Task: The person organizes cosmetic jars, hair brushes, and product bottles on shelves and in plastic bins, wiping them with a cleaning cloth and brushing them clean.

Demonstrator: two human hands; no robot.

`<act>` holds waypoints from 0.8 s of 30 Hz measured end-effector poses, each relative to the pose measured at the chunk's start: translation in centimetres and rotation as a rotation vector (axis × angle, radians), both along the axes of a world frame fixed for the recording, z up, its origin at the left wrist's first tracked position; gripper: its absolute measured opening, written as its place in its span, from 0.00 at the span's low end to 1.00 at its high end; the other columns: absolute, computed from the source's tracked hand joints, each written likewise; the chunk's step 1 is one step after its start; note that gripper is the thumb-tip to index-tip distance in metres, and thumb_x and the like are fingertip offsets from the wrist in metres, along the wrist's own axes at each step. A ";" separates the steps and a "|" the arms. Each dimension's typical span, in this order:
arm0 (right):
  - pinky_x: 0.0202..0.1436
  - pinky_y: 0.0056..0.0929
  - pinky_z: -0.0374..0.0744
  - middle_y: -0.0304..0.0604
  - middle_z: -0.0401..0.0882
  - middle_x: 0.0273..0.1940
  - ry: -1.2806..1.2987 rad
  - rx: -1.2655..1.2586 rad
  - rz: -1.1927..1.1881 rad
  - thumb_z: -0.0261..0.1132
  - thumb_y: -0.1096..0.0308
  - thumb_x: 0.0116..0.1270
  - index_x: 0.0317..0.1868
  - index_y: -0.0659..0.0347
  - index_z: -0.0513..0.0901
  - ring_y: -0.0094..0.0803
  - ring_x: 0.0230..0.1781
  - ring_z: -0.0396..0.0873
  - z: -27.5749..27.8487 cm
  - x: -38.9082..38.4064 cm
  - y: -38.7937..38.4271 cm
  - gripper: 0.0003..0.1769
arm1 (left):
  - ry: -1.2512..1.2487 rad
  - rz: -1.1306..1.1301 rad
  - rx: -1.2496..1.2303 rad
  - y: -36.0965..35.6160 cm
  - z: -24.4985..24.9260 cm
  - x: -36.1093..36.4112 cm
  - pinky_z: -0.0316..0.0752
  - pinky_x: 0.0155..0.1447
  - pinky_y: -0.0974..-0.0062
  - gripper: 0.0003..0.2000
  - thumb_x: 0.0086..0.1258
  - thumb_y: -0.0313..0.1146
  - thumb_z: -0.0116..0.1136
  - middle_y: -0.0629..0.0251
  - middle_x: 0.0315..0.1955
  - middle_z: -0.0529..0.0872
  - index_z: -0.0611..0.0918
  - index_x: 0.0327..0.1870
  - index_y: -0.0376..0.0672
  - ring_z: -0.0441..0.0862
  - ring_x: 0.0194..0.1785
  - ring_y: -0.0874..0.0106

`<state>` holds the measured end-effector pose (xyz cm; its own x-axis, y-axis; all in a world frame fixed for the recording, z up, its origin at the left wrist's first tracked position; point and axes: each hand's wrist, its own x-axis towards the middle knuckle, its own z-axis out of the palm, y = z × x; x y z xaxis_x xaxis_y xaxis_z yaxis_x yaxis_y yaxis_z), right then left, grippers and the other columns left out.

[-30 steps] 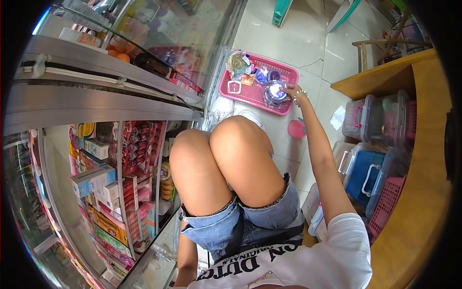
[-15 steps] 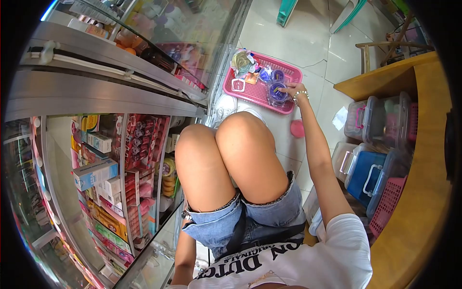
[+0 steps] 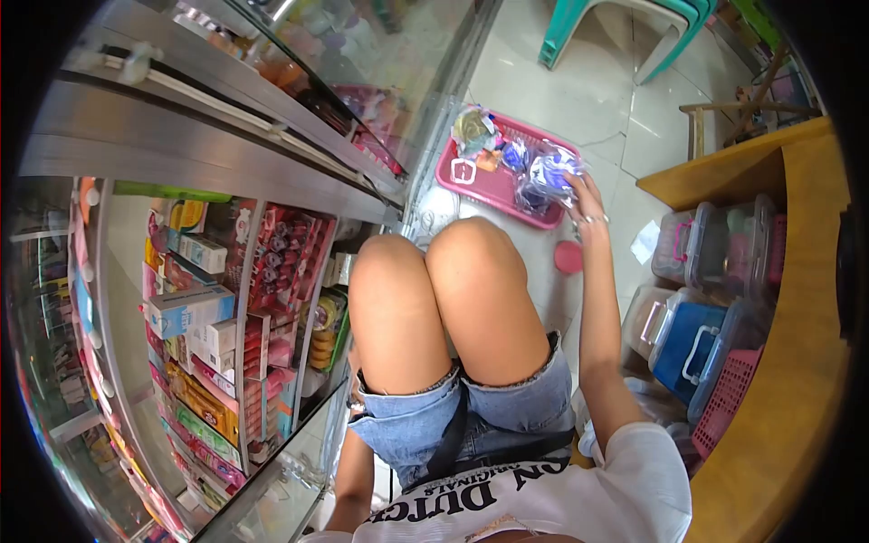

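Observation:
My right hand [image 3: 586, 197] is closed on the near edge of a purple item in clear plastic wrap [image 3: 554, 166], raised over the right end of a pink basket [image 3: 496, 192] on the floor. Under it lies another plastic-wrapped dark purple piece [image 3: 532, 194], partly hidden. Farther left in the basket are a small blue-purple wrapped piece [image 3: 515, 155], an orange packet [image 3: 489, 160], a white square frame [image 3: 463, 170] and a crumpled greenish bundle [image 3: 472, 129]. My left hand [image 3: 356, 395] is down beside my shorts, its fingers mostly hidden.
A glass display case with shelves of boxed and packaged goods [image 3: 192, 312] stands on the left. Lidded plastic boxes [image 3: 685, 344] sit under a wooden counter [image 3: 797, 271] on the right. A pink round object [image 3: 568, 257] lies on the floor; a green stool [image 3: 566, 32] stands ahead.
My right hand has lifted and tilted the purple wrapped item from the basket's right end. The view has shifted slightly, showing more of the stool.

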<state>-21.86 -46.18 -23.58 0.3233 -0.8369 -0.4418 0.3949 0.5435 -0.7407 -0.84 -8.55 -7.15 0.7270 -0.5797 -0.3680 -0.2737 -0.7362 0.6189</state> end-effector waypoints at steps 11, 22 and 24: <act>0.59 0.37 0.71 0.45 0.69 0.55 -0.689 -0.127 0.146 0.59 0.78 0.58 0.65 0.57 0.57 0.35 0.55 0.70 22.7 1.5 6.1 0.35 | 0.213 0.054 -1.051 -12.5 15.5 1.2 0.74 0.47 0.74 0.16 0.63 0.31 0.45 0.55 0.44 0.76 0.71 0.51 0.35 0.77 0.43 0.67; 0.60 0.33 0.68 0.45 0.70 0.55 -0.330 -0.556 0.334 0.61 0.75 0.59 0.60 0.64 0.65 0.34 0.55 0.70 31.1 7.9 5.4 0.28 | 0.830 -0.263 -1.058 -24.5 15.1 -1.7 0.77 0.37 0.77 0.27 0.64 0.42 0.56 0.58 0.50 0.71 0.62 0.59 0.38 0.73 0.50 0.72; 0.59 0.30 0.69 0.45 0.69 0.56 -0.303 -0.531 0.379 0.62 0.73 0.59 0.59 0.65 0.67 0.32 0.56 0.69 30.0 8.5 5.5 0.26 | 0.679 -0.217 -0.979 -24.4 13.9 -1.2 0.76 0.38 0.77 0.29 0.61 0.39 0.60 0.58 0.49 0.71 0.62 0.59 0.37 0.74 0.47 0.73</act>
